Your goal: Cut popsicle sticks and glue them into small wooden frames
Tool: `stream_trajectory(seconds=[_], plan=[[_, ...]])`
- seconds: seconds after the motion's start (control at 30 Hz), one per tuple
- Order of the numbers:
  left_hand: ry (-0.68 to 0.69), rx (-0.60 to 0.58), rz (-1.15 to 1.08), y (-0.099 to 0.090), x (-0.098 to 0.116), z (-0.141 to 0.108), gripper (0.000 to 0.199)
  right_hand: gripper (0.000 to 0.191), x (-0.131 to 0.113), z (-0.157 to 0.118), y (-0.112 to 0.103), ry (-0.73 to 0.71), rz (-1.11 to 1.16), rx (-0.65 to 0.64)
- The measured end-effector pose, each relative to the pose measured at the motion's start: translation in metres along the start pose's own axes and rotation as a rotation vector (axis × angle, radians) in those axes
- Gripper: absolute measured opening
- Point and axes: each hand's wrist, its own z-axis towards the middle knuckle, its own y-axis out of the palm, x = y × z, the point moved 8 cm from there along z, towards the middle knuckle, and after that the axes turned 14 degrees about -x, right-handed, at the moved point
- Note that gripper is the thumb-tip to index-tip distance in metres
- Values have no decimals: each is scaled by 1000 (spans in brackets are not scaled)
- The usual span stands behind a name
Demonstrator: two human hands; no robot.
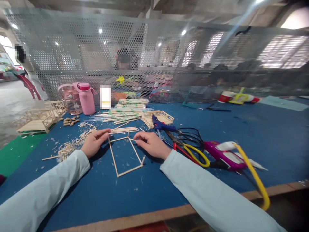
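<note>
A blue tabletop (145,196) stretches between the open four-sided frame of thin pale wooden sticks (130,170) and the brown near edge (108,224), giving room on the near side. To the left lies a heap of broken pale stick pieces (66,149); to the right, scissors with red and yellow handles (196,155) and a purple-and-white tool (227,156) narrow the space. Just beyond the frame lie loose pale sticks (124,130). The frame's long axis runs away from the person, its far end leaning left. It is slender, roughly rectangular and hollow, with short stubs rising at both right corners. The left hand (95,142) is at the far left corner, fingers close together; whether they grip cannot be told. The right hand's (152,145) fingers are pinched on a short pale wooden stick (132,139) by the far right corner.
</note>
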Motion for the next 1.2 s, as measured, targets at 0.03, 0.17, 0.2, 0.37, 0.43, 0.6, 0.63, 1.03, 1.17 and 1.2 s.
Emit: stream_trajectory(seconds=[0.03, 0.17, 0.2, 0.37, 0.43, 0.6, 0.63, 1.03, 1.17, 1.2], plan=[[13, 52, -71, -5, 0, 0, 56, 13, 0, 0, 0, 8, 3, -3], [6, 391, -157, -39, 2, -4, 52, 13, 1, 2, 0, 18, 3, 5], [-27, 424, -115, -44, 3, -4, 50, 13, 2, 2, 0, 20, 3, 7], [-70, 230, 220, -36, 7, 1, 45, 14, 3, 1, -1, 22, 19, 25], [-39, 133, 376, -27, 9, -1, 45, 14, 2, 0, -2, 15, 33, 39], [-97, -12, 573, -14, 4, -5, 50, 13, -1, 0, -1, -2, 40, 36], [-99, -2, 609, -14, 6, -6, 50, 13, -1, 1, -1, -5, 42, 29], [442, 2, 684, 42, 88, -54, 27, 12, -58, -12, -19, -292, -62, 7], [519, -169, 730, 66, 94, -57, 23, 14, -103, -16, 5, -468, -154, -123], [528, -192, 771, 68, 94, -57, 23, 15, -108, -16, 9, -489, -158, -146]])
